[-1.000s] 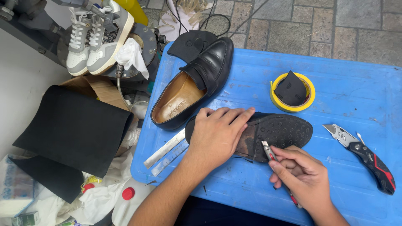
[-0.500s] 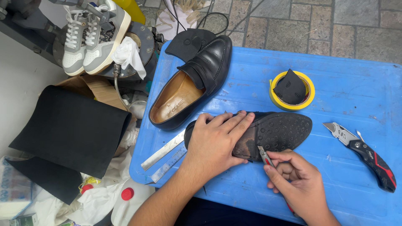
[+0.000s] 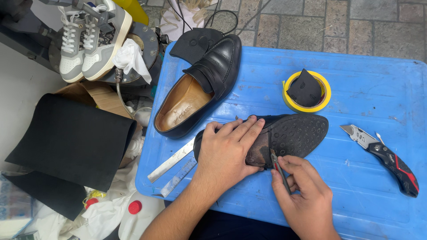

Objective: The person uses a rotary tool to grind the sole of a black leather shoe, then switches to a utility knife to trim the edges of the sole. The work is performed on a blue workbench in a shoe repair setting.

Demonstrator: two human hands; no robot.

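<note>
Two hands work one shoe on our blue table (image 3: 356, 89), a hard moulded plastic top, scuffed and slightly ribbed. Left of it hangs a black rubber sheet (image 3: 71, 138), matte and limp, folded over a box.

On the table, the upright loafer (image 3: 200, 89) is smooth black leather with a tan lining. The shoe (image 3: 293, 135) we are working on lies sole up just in front of it, near the table's front edge: a black rubber sole studded with round nubs, and a worn brown patch at the waist. Our left hand (image 3: 227, 153) lies flat over the heel end, fingers spread and pressing it down. Our right hand (image 3: 302, 195) pinches a thin blade (image 3: 279, 169), fingers closed narrowly around it, tip at the edge of the brown patch.

To do this well, we judge that we should keep the left palm heavy so the shoe cannot rock, hold the blade at a low angle, take short strokes away from the left fingers, and follow the patch edge rather than dig into the rubber.

Smaller things: a steel ruler (image 3: 171, 162), flat and bright, beside the left wrist; a folding knife (image 3: 387, 158) with red-and-black grip, well apart to the right; a yellow tape roll (image 3: 323, 100) with a black rubber scrap (image 3: 304, 88) sitting in it.
</note>
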